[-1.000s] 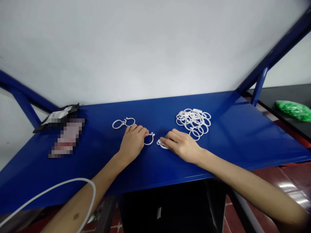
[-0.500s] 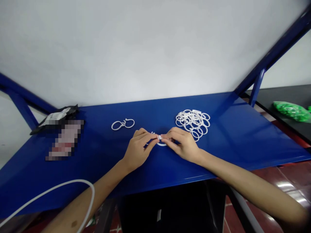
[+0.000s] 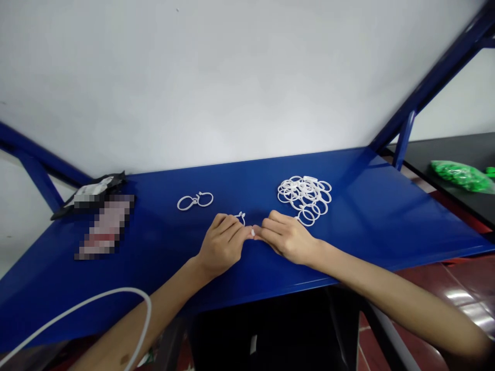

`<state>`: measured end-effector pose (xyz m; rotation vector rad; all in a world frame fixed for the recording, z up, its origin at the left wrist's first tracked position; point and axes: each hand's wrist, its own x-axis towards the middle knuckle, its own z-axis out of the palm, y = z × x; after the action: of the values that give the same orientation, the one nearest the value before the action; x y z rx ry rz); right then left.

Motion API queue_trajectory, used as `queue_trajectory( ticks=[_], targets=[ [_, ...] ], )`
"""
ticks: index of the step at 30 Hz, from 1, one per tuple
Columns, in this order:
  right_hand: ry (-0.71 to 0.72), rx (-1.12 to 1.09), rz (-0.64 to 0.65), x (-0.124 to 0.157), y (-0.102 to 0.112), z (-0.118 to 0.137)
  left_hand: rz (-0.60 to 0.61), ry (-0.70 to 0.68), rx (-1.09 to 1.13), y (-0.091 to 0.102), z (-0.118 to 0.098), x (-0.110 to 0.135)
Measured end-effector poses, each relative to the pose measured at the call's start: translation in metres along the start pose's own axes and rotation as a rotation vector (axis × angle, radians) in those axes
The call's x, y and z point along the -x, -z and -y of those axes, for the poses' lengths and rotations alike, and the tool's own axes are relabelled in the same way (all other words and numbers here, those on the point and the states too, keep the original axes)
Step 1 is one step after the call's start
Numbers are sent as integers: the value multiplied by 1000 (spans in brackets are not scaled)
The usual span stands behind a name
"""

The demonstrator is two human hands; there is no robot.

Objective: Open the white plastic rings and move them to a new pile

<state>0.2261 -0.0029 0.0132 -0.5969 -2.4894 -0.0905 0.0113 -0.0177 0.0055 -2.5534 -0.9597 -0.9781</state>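
Note:
My left hand (image 3: 222,245) and my right hand (image 3: 288,238) meet fingertip to fingertip over the blue table (image 3: 162,257), both pinching a small white plastic ring (image 3: 252,233) that is mostly hidden by the fingers. A bit of another white ring (image 3: 240,216) pokes out behind my left hand. A joined pair of white rings (image 3: 195,200) lies to the left, further back. A pile of several loose white rings (image 3: 305,197) lies behind my right hand.
A black packet (image 3: 93,189) and a blurred flat item (image 3: 104,226) lie at the table's left. A white cable (image 3: 93,309) loops over my left forearm. Blue frame struts rise at both sides. A green bag (image 3: 462,175) sits on a black surface at right.
My hands came together from about a hand's width apart. The ring that lay under my right fingers is now pinched between both hands, and the ring by my left hand is largely covered.

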Motion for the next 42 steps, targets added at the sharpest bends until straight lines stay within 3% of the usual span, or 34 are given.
queue_trajectory(
  ticks=[5, 9, 11, 16, 23, 27, 32, 35, 38, 42],
  targets=[
    [-130, -20, -15, 3, 10, -22, 67, 140, 23, 0, 12, -3],
    [-449, -39, -69, 20, 35, -64, 191, 350, -86, -5, 31, 5],
    [-559, -20, -24, 31, 50, -83, 256, 404, -105, -8, 39, 10],
    [-610, -98, 62, 46, 71, -105, 282, 422, -61, -9, 44, 12],
    [-650, -106, 98, 50, 64, -108, 290, 442, -31, -6, 45, 10],
    [-675, -48, 62, 47, 66, -105, 280, 467, -16, -5, 43, 8],
    [-647, 16, -88, 31, 65, -84, 205, 493, 10, -3, 39, 5],
    [-545, -50, -135, 18, 50, -61, 102, 479, 24, -2, 32, 1],
    [-394, -198, -80, 6, 29, -32, -38, 400, 22, -3, 21, -3],
    [-337, -393, -25, -3, 6, -4, -174, 236, 45, -4, 7, -6]
  ],
)
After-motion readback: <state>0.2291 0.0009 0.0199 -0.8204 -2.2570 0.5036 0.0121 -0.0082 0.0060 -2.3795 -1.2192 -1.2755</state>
